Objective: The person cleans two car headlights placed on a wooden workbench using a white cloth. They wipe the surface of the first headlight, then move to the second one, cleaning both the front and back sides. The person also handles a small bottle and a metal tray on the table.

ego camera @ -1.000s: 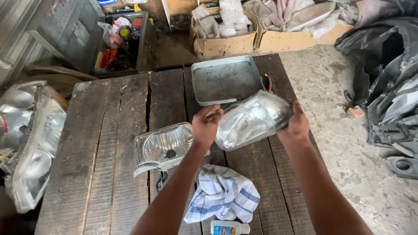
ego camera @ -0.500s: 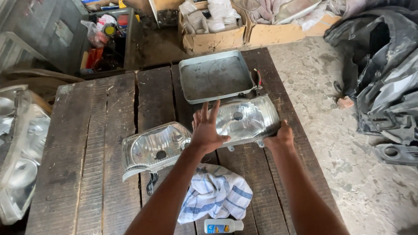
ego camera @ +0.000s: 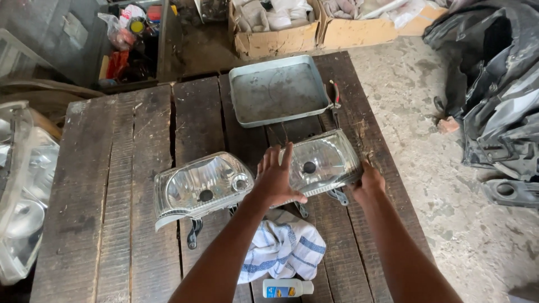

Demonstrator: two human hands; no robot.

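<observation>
Clear rounded plastic headlamp with chrome reflector [ego camera: 323,163] lying on weathered plank table [ego camera: 112,185], covered by splayed left hand [ego camera: 278,178], edge pinched by right hand [ego camera: 368,180], twin headlamp [ego camera: 199,185] beside, striped crumpled cloth [ego camera: 283,249] near.

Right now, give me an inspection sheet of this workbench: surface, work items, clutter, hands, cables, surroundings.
Surface: weathered plank table, dark, gaps between boards, lens-up parts resting on it.
Work items: right headlight lying on the table under both hands; left headlight beside it, apart from the hands.
Clutter: shallow metal tray at the far edge, empty; red-handled pliers beside it; blue-striped cloth and small white bottle at the near edge.
Hands: left hand spread flat on the right headlight's lens; right hand gripping its outer end.
Cables: nothing seen.
Surroundings: cardboard boxes beyond the table; more headlights at left; black body panels on the concrete floor at right.
</observation>
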